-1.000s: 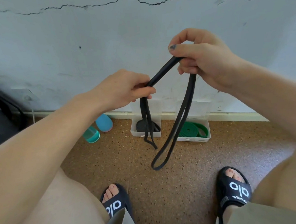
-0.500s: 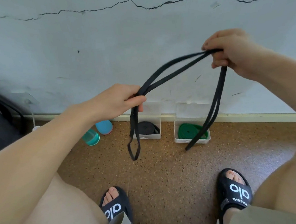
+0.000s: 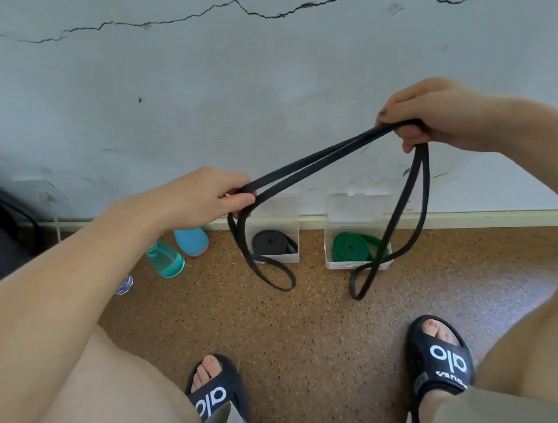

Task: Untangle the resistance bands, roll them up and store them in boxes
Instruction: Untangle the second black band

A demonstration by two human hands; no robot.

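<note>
Left hand (image 3: 207, 198) grips black band (image 3: 317, 160) — loop hangs below. Band spans taut, two strands, up to right hand (image 3: 433, 116), also gripping; second loop hangs there. On floor (image 3: 317, 328) by wall: box (image 3: 294, 256) with rolled black band, box (image 3: 331, 264) with green band (image 3: 350, 247).

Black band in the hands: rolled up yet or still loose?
Still loose. The black band runs stretched between the left hand and right hand, with an open loop dangling below each; no coil.
</note>
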